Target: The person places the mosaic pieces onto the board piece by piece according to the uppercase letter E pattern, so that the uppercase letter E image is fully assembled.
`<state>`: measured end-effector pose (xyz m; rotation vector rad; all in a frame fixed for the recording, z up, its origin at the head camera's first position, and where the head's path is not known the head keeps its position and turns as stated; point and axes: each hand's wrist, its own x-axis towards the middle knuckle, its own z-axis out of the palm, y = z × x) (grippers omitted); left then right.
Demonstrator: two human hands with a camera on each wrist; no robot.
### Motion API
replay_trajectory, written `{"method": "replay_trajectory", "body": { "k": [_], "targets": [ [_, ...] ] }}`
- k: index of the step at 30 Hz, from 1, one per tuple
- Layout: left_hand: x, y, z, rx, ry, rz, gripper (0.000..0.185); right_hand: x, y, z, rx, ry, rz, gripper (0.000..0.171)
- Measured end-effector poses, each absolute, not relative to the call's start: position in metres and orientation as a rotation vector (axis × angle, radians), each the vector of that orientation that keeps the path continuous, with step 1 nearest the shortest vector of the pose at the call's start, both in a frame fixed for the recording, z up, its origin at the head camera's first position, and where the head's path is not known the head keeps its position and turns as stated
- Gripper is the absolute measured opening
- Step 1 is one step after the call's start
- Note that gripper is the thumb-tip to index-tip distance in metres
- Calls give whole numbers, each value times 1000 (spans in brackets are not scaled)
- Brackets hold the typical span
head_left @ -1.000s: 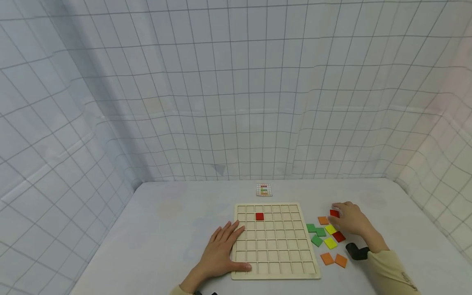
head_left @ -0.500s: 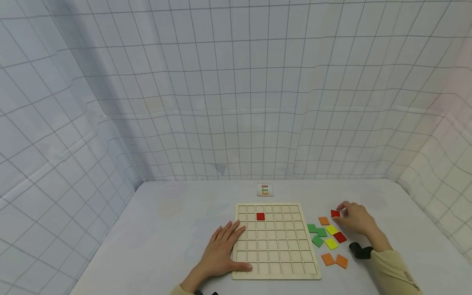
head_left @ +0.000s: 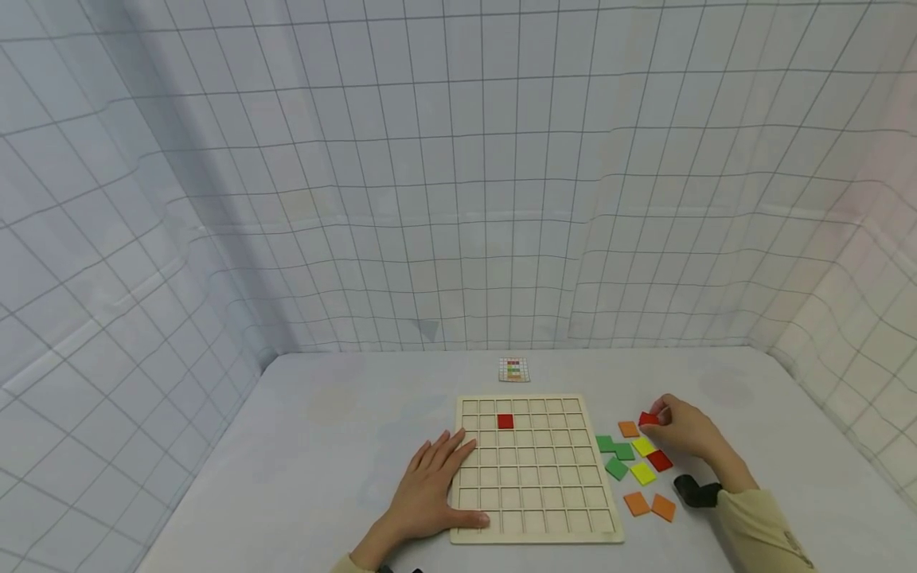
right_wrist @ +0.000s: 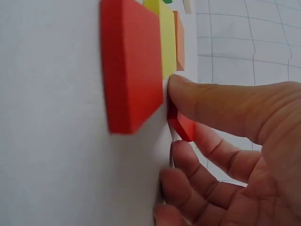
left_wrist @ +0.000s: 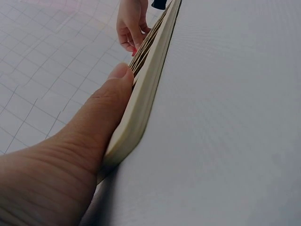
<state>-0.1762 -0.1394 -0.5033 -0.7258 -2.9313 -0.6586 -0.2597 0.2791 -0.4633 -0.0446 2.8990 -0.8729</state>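
Observation:
A wooden grid board (head_left: 536, 533) lies on the white table, with one red tile (head_left: 505, 422) set in its second row. My left hand (head_left: 430, 489) rests flat on the board's left edge, thumb along its side (left_wrist: 113, 89). My right hand (head_left: 684, 434) pinches a small red tile (head_left: 648, 419) between thumb and fingers, right of the board; the tile (right_wrist: 181, 125) shows tilted off the table. Another red tile (right_wrist: 129, 66) lies flat beside the thumb.
Loose tiles lie right of the board: green (head_left: 614, 455), yellow (head_left: 642, 473), orange (head_left: 648, 504), red (head_left: 659, 460). A small pattern card (head_left: 513, 369) sits beyond the board. A black wrist strap (head_left: 695, 492) is on my right arm. Gridded cloth walls enclose the table.
My right hand's fingers have closed around the red tile and lifted its edge off the table. The left hand and the board have stayed still.

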Motion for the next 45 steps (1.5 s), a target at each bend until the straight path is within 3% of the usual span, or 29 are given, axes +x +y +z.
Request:
{"method": "replay_trajectory", "body": {
  "k": [9,21,35,45],
  "targets": [
    [-176,-139,-504,-729,-2933,-658,106,-254,277,-465,-15,2887,-1001,36],
    [-175,-139,-504,-723,-2955,-666,106,-247,263,-467,-171,3026,-1038,23],
    [-179,-139,-502,-736,-2945,-665,105,-247,186,-456,-712,2936,-1265,15],
    [-178,-139,-501,-730,-2943,-657,106,-261,141,-464,-872,2838,-1252,11]
  ]
}}
